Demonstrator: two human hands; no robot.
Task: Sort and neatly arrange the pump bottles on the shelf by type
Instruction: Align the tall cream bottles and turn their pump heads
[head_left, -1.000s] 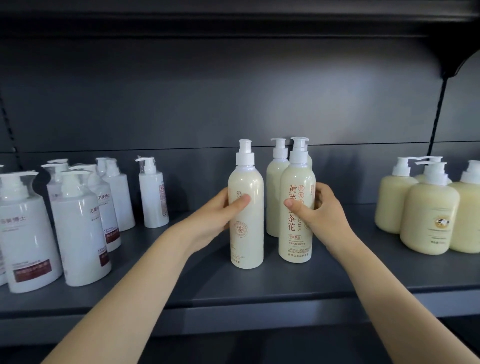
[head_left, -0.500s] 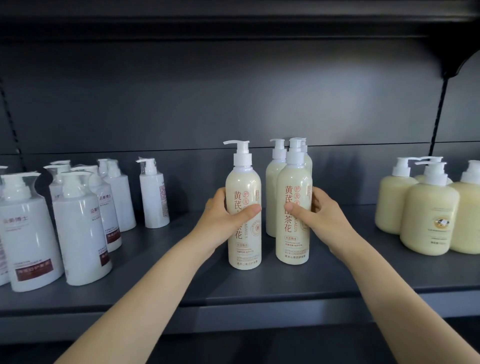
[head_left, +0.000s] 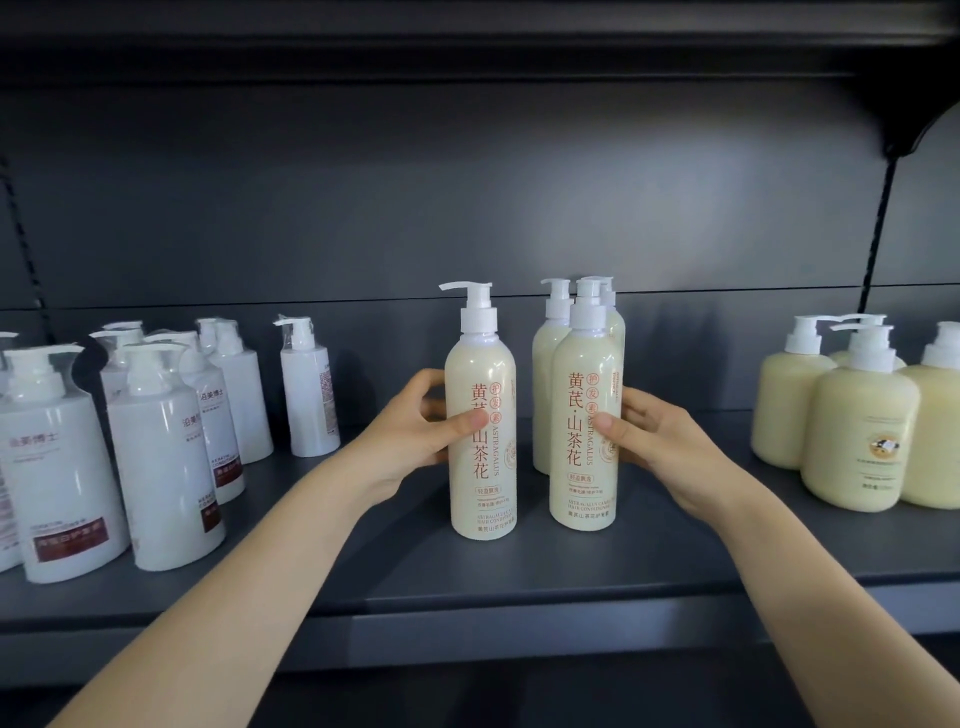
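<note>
**Desk:** What is happening at the middle of the shelf (head_left: 467, 584)?

**Photographer:** A person is reaching in with both bare arms. The left hand (head_left: 415, 428) is gripping the left conditioner bottle (head_left: 483, 467), with the thumb lying across the red-lettered front and the fingers curling behind. The right hand (head_left: 662, 441) is clasping the right conditioner bottle (head_left: 584, 467) the same way, its thumb pressing on the label's edge.

**Desk:** Where are those two sitting?

**Photographer:** Both are standing upright on the board, side by side, with a narrow gap showing between them. They are tall, slim cylinders of glossy cream plastic, rounding into narrow shoulders under white pump heads. The left one's spout is pointing left. The rear conditioner bottles (head_left: 543, 395), of the same kind, are standing directly behind the right one.

**Desk:** And the other stock?

**Photographer:** The white bottles (head_left: 166, 467) are crowding the left end. They are smooth and shiny, carrying dark red label patches, and clear film is wrapping their pumps. The squat cream bottles (head_left: 860, 436) are clustering at the right end, broad and round-shouldered, well apart from the hands.

**Desk:** The fixture itself?

**Photographer:** Matte dark grey metal is running throughout: a flat board, a plain back panel (head_left: 467, 208), and a curved black bracket (head_left: 914, 124) hanging at the upper right.
</note>
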